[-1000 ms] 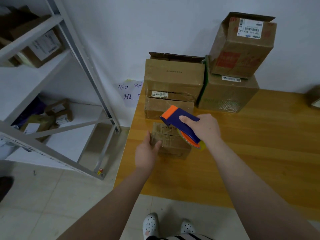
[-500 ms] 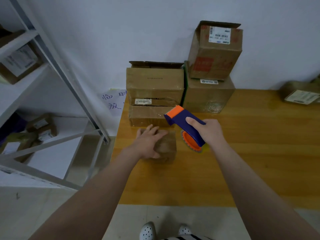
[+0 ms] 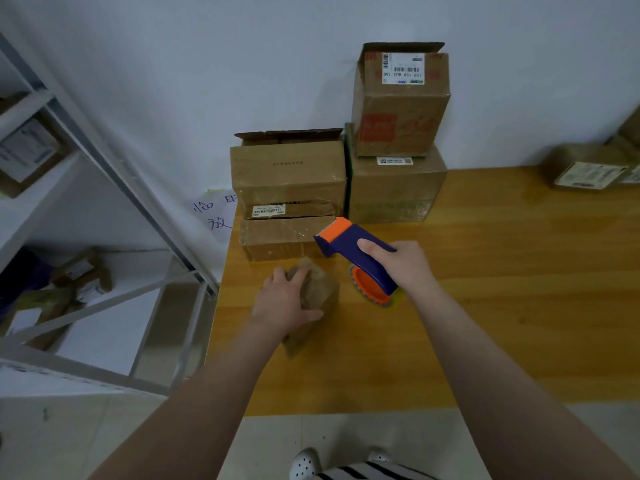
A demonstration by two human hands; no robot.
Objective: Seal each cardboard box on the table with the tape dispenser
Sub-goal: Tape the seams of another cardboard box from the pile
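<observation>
Box (image 3: 320,289) looks untaped; sealing not yet started.
Your left hand (image 3: 284,304) grips it, right hand (image 3: 407,266) clamps dispenser (image 3: 349,242).

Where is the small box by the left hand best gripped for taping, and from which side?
Grip the small box across its left side and top, coming from the left, as the left hand does. The box is small and tilted, so that likely leaves its right side free for the tape dispenser in the right hand.

Tape dispenser (image 3: 360,261) right of small box (image 3: 317,299)
</observation>
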